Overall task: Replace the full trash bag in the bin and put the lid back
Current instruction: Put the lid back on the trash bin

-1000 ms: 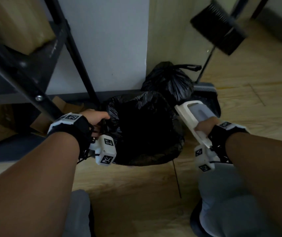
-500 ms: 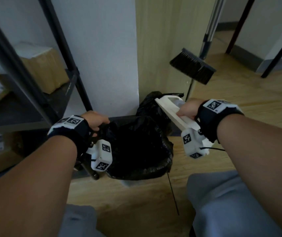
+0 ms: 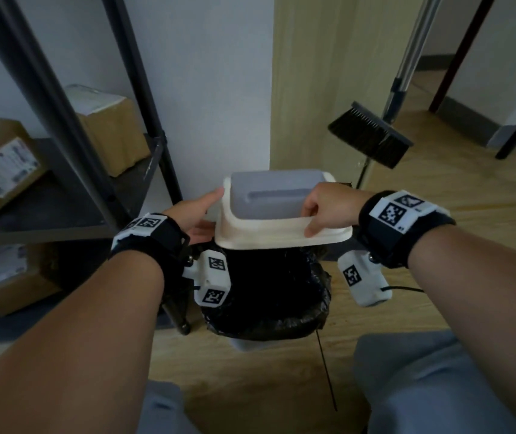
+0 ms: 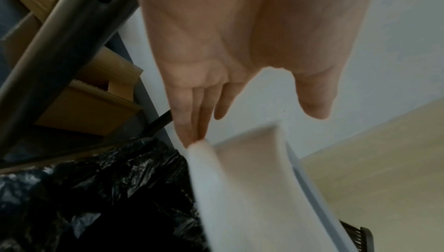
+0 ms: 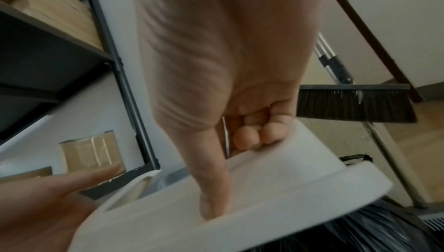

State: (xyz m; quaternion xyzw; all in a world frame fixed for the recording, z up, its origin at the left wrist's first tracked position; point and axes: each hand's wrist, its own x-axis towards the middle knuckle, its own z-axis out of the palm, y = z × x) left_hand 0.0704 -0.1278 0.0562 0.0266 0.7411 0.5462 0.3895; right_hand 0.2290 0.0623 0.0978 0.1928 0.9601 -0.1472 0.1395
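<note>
The white lid (image 3: 284,233) with a grey swing flap hangs tilted just above the bin's back rim. My right hand (image 3: 319,211) grips its right side, thumb pressed on the front rim (image 5: 211,199) and fingers curled over the edge. With straight fingers, my left hand (image 3: 201,211) touches the lid's left corner (image 4: 199,148). Below is the bin (image 3: 250,345), lined with a black bag (image 3: 269,292) folded over its rim. The lid hides the full tied bag behind the bin, apart from what looks like its black tie (image 5: 355,158).
A dark metal rack (image 3: 62,126) with cardboard boxes (image 3: 2,164) stands close on the left, one leg beside the bin. A broom (image 3: 372,139) leans at the right against a wooden panel. My knees (image 3: 438,380) are low in front, on a wooden floor.
My right hand carried the lid from the bin's right side up and over the bin. My left hand let go of the bag's rim and moved to the lid's left corner.
</note>
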